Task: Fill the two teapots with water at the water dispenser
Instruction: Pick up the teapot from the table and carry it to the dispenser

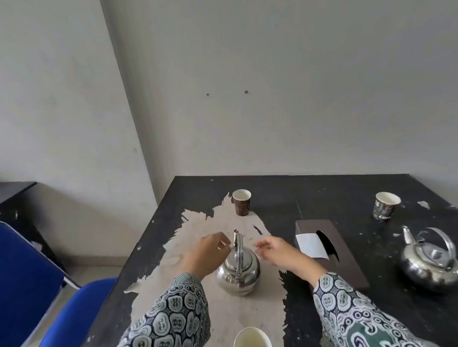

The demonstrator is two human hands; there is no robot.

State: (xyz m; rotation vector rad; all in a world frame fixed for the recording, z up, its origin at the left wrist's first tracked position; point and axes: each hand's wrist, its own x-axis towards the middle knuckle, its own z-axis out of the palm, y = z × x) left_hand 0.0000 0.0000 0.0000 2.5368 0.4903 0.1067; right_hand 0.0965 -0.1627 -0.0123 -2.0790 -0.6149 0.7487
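Note:
A small shiny steel teapot (238,276) stands on the worn patch of the black table (320,193), lid on, handle upright, spout pointing away. My left hand (205,256) hovers just left of its handle, fingers loosely curled and holding nothing. My right hand (276,250) hovers just right of the handle, fingers apart, also empty. Neither hand touches the pot. A second steel teapot (431,263) sits at the right side of the table, lid on, handle raised. No water dispenser is in view.
A brown tissue box (341,252) lies between the two teapots. Paper cups stand at the back centre (242,202), back right (385,210) and front edge (252,346). Blue chairs (20,285) stand at the left. A wall runs behind the table.

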